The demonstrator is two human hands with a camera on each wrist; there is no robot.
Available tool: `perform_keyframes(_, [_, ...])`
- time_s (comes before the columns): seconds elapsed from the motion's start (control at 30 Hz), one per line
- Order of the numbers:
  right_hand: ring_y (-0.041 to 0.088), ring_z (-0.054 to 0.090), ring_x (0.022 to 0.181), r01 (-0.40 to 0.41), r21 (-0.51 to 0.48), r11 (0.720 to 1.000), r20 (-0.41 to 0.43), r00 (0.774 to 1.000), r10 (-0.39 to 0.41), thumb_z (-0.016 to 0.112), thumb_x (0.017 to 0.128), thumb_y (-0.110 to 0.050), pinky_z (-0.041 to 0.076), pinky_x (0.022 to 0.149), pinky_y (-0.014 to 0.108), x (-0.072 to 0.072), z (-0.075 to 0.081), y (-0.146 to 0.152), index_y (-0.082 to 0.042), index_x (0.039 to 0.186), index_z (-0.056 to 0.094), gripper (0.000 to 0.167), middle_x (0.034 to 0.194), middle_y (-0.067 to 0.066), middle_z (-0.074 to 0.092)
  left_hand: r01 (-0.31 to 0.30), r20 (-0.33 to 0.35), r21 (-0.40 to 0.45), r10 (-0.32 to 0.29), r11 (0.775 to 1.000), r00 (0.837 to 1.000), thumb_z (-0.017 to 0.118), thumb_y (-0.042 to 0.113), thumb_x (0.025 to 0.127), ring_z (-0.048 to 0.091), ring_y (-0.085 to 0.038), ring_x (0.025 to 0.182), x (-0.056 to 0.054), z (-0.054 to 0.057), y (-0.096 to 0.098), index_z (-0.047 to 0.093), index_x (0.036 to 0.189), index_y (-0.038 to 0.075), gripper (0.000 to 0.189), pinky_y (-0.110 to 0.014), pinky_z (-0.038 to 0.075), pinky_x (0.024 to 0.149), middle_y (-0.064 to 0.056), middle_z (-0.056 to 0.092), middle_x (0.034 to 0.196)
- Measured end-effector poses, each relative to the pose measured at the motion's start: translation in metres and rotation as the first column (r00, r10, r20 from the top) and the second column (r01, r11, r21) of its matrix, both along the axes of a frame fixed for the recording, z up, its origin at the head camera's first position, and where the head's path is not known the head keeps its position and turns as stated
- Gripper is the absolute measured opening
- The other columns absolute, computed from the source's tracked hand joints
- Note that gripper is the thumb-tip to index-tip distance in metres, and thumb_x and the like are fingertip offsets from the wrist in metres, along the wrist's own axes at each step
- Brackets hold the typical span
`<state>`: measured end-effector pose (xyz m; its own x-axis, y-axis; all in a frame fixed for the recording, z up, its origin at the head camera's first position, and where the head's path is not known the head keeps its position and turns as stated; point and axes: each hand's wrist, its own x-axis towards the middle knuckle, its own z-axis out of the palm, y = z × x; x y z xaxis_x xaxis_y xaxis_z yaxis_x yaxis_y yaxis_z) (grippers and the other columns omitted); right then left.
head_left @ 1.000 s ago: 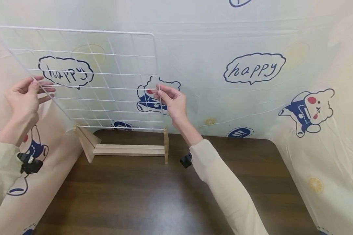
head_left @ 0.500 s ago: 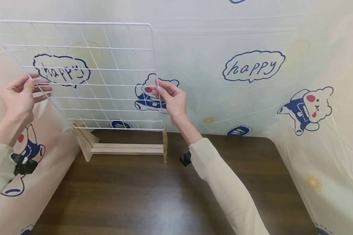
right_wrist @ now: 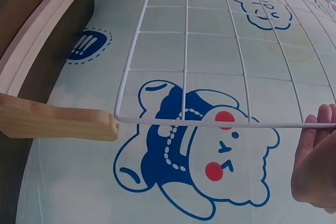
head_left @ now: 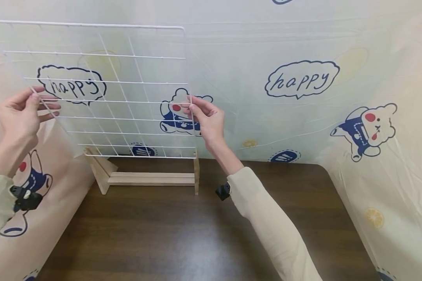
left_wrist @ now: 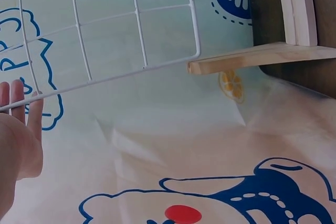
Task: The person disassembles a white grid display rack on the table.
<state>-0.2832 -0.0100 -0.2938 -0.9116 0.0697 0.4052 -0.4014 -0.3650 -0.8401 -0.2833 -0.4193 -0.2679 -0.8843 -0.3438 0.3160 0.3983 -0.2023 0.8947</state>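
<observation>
A white wire grid panel (head_left: 121, 102) stands raised between both hands, its lower edge at the tops of a wooden stand (head_left: 151, 179). My left hand (head_left: 19, 117) pinches the panel's left side wire between thumb and fingers. On the opposite side wire, my right hand (head_left: 209, 121) pinches at about the same height. The right wrist view shows the panel's lower corner right by the tip of one wooden upright (right_wrist: 63, 121). In the left wrist view the other lower corner is close to the end of the second upright (left_wrist: 252, 56); whether they touch I cannot tell.
The stand sits at the back of a dark brown wooden table (head_left: 183, 230). A pale printed cloth (head_left: 239, 70) with bears and "happy" bubbles hangs behind and along both sides. Small black cameras are strapped on both wrists.
The panel's top edge has risen and shifted left in view, along with my left hand. The lower edge stays near the stand's uprights. Both hands keep hold of the side wires.
</observation>
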Motion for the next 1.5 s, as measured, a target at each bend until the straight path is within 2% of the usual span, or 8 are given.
perform_keyframes(0.37, [0.021, 0.071, 0.079, 0.04, -0.001, 0.999, 0.004, 0.999, -0.04, 0.064, 0.091, 0.0, 0.06, 0.078, 0.035, 0.006, -0.009, 0.006, 0.005, 0.112, 0.068, 0.022, 0.099, 0.018, 0.071, 0.056, 0.004, -0.033, -0.056, 0.998, 0.998, 0.056, 0.003, 0.096, 0.071, -0.018, 0.066, 0.008, -0.001, 0.007, 0.066, 0.117, -0.003, 0.024, -0.029, 0.057, 0.058, -0.009, 0.073, 0.086])
perform_keyframes(0.57, [0.022, 0.07, 0.077, 0.049, -0.014, 0.999, 0.046, 0.998, -0.048, 0.064, 0.09, 0.002, 0.06, 0.08, 0.037, 0.009, -0.015, 0.013, 0.005, 0.113, 0.068, 0.023, 0.097, 0.017, 0.072, 0.082, 0.005, -0.062, -0.082, 0.995, 0.997, 0.055, -0.001, 0.095, 0.071, -0.019, 0.066, 0.013, -0.007, 0.013, 0.067, 0.115, -0.003, 0.023, -0.029, 0.057, 0.059, -0.01, 0.073, 0.085])
perform_keyframes(0.77, [0.019, 0.069, 0.073, 0.048, -0.027, 0.998, 0.075, 0.996, -0.046, 0.064, 0.09, 0.004, 0.059, 0.08, 0.04, 0.009, -0.023, 0.019, 0.009, 0.114, 0.066, 0.024, 0.099, 0.02, 0.071, 0.103, -0.008, -0.047, -0.103, 0.994, 0.995, 0.055, -0.002, 0.095, 0.071, -0.019, 0.066, 0.016, -0.013, 0.017, 0.067, 0.116, -0.005, 0.024, -0.031, 0.057, 0.06, -0.011, 0.073, 0.084])
perform_keyframes(0.97, [0.018, 0.069, 0.072, 0.055, -0.003, 0.999, 0.077, 0.996, -0.054, 0.062, 0.091, 0.005, 0.059, 0.081, 0.044, 0.011, -0.03, 0.028, 0.01, 0.116, 0.064, 0.026, 0.101, 0.022, 0.07, 0.154, 0.039, -0.04, -0.152, 0.987, 0.988, 0.059, -0.001, 0.093, 0.072, -0.02, 0.067, 0.022, -0.016, 0.022, 0.067, 0.117, -0.003, 0.025, -0.032, 0.057, 0.061, -0.011, 0.073, 0.085])
perform_keyframes(1.1, [0.019, 0.068, 0.072, 0.063, 0.022, 0.998, 0.06, 0.996, -0.065, 0.062, 0.091, 0.004, 0.059, 0.079, 0.042, 0.011, -0.033, 0.033, 0.008, 0.115, 0.065, 0.024, 0.098, 0.02, 0.071, 0.197, 0.055, -0.037, -0.195, 0.98, 0.979, 0.058, -0.001, 0.093, 0.072, -0.021, 0.069, 0.025, -0.019, 0.027, 0.067, 0.117, -0.003, 0.025, -0.033, 0.057, 0.061, -0.013, 0.073, 0.085])
perform_keyframes(1.23, [0.026, 0.067, 0.071, 0.061, 0.078, 0.995, 0.04, 0.997, -0.064, 0.06, 0.093, 0.004, 0.059, 0.079, 0.047, 0.013, -0.036, 0.038, 0.01, 0.117, 0.062, 0.025, 0.099, 0.023, 0.07, 0.206, 0.051, -0.047, -0.204, 0.977, 0.978, 0.057, -0.001, 0.094, 0.072, -0.022, 0.069, 0.026, -0.024, 0.03, 0.067, 0.117, -0.002, 0.025, -0.034, 0.057, 0.06, -0.013, 0.073, 0.085])
perform_keyframes(1.37, [0.044, 0.064, 0.078, 0.075, 0.143, 0.987, 0.027, 0.996, -0.08, 0.058, 0.094, 0.003, 0.055, 0.08, 0.058, 0.015, -0.04, 0.043, 0.009, 0.12, 0.061, 0.027, 0.102, 0.026, 0.068, 0.221, 0.043, -0.049, -0.219, 0.974, 0.975, 0.058, -0.001, 0.094, 0.072, -0.021, 0.07, 0.027, -0.028, 0.032, 0.067, 0.119, -0.001, 0.026, -0.034, 0.057, 0.061, -0.012, 0.073, 0.087])
perform_keyframes(1.5, [0.052, 0.06, 0.084, 0.095, 0.177, 0.98, 0.038, 0.994, -0.103, 0.059, 0.094, 0.001, 0.056, 0.079, 0.057, 0.017, -0.041, 0.048, 0.006, 0.121, 0.062, 0.027, 0.103, 0.025, 0.068, 0.242, 0.026, -0.053, -0.241, 0.969, 0.97, 0.056, -0.002, 0.094, 0.072, -0.021, 0.071, 0.028, -0.031, 0.036, 0.066, 0.12, -0.002, 0.027, -0.033, 0.057, 0.061, -0.012, 0.073, 0.088])
